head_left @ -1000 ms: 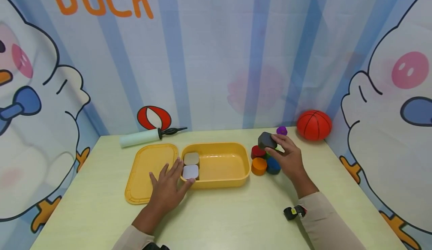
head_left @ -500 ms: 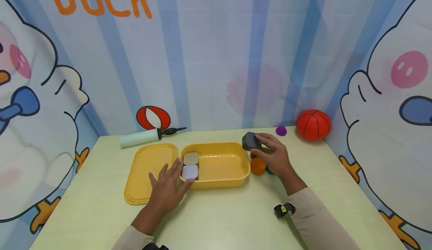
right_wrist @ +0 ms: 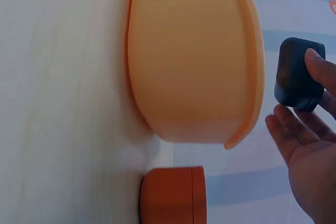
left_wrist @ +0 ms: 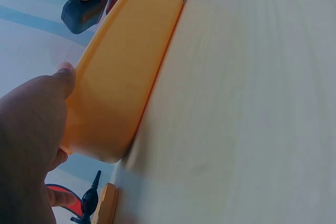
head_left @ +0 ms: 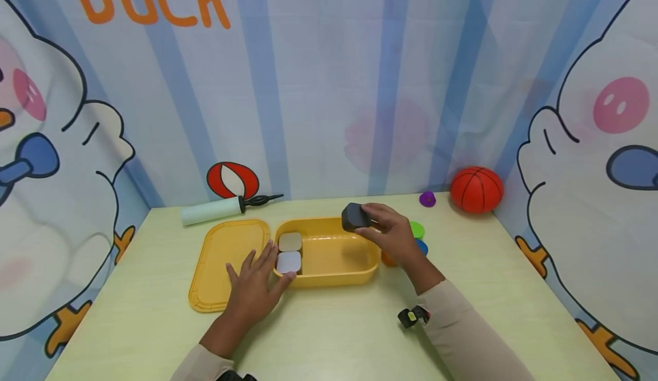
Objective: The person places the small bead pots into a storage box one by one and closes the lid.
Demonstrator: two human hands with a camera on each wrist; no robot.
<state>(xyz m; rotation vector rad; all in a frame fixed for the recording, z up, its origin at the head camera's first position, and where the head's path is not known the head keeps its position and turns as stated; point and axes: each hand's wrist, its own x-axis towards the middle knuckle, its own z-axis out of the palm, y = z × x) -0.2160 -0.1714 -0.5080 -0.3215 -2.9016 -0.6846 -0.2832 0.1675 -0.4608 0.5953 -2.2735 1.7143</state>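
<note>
My right hand (head_left: 393, 232) pinches a small dark grey box with rounded corners (head_left: 354, 217) between thumb and fingers. It holds the box over the right part of a yellow plastic container (head_left: 329, 281). In the right wrist view the grey box (right_wrist: 299, 74) has a seam near one end and is apart from the container's rim. At the container's left end my left hand (head_left: 254, 292) rests with fingers spread over the rim, thumb at the near corner. A beige box (head_left: 290, 241) and a white box (head_left: 289, 262) sit inside, along the left wall.
A yellow lid (head_left: 218, 278) lies left of the container. To its right are a green piece (head_left: 417, 230), a blue piece (head_left: 422, 247) and an orange round piece (right_wrist: 170, 198), partly hidden. Behind are a hand pump (head_left: 213, 212), a purple piece (head_left: 427, 199) and a red basketball (head_left: 476, 190).
My right hand has carried the grey box leftward, from above the coloured pieces to over the container. My left hand has stayed in place.
</note>
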